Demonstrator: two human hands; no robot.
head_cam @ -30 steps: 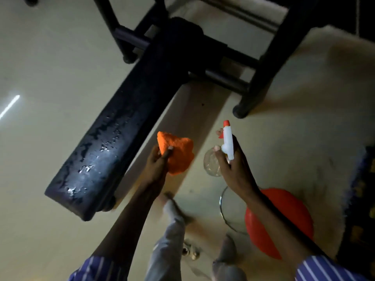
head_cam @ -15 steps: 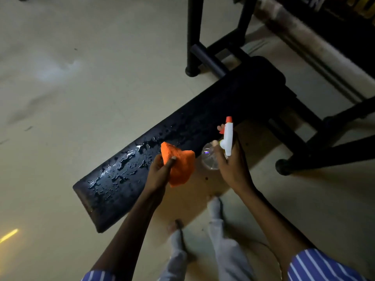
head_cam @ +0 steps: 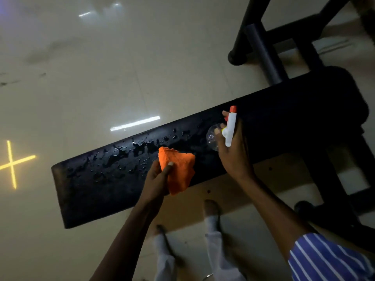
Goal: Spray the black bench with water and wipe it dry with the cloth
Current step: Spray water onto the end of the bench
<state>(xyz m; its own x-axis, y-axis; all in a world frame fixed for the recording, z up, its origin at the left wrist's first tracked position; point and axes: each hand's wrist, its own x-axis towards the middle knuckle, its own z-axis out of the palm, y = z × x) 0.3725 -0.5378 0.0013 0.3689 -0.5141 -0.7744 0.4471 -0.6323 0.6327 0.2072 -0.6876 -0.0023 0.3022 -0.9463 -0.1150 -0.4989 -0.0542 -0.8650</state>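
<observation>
The long black bench point(head_cam: 105, 185) runs from lower left to upper right, its pad covered with water drops along the far half. My left hand point(head_cam: 156, 183) grips a folded orange cloth point(head_cam: 178, 171) just above the bench's near edge. My right hand point(head_cam: 233, 155) holds a clear spray bottle point(head_cam: 213, 136) with a white head and orange nozzle point(head_cam: 230, 128) over the middle of the pad, nozzle pointing away from me.
The bench's black metal frame point(head_cam: 263, 47) and legs stand at the upper right and right. Pale glossy floor point(head_cam: 101, 67) with light reflections lies beyond the bench. My feet point(head_cam: 211, 207) stand beside the bench's near edge.
The view has swung so the bench lies more across the frame. Both hands have moved from beside the bench to over its pad, still holding cloth and bottle.
</observation>
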